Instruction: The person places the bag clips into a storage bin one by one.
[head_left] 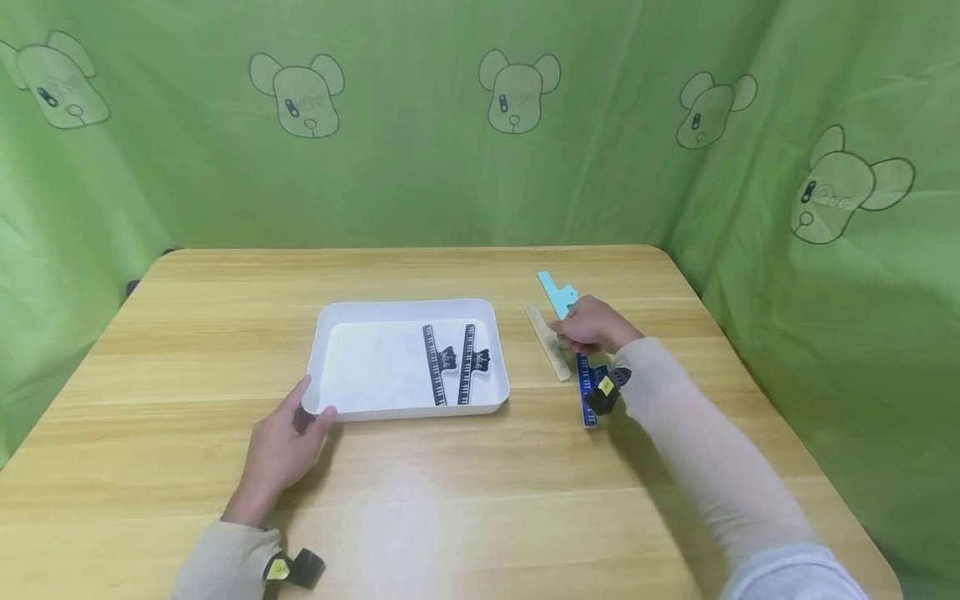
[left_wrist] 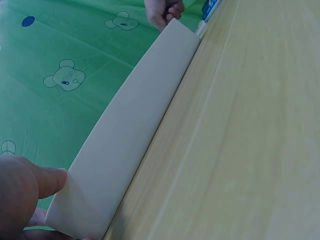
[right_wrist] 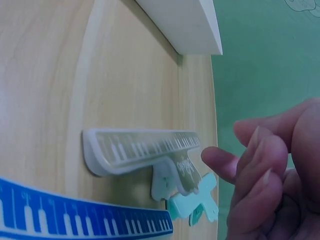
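Note:
My left hand [head_left: 281,446] grips the near left corner of a white tray [head_left: 405,412], with the thumb [left_wrist: 52,182] against its front wall. Inside the tray's right half lie two black piano-key-print clips [head_left: 434,365] [head_left: 467,365], each a long bar with a grip. Over the clips right of the tray hovers my right hand [head_left: 592,325], thumb and forefinger apart and the other fingers bent. Nearest its fingertips is a beige piano-key clip [right_wrist: 145,147], lying on the table. A blue piano-key clip [right_wrist: 85,217] lies nearer me, partly under the right wrist in the head view.
A light turquoise clip [head_left: 553,292] lies beyond the beige one, partly behind the right hand. The wooden table [head_left: 450,517] ends at a green curtain [head_left: 420,183] at the back and sides. Wrist cameras [head_left: 607,390] sit on both sleeves.

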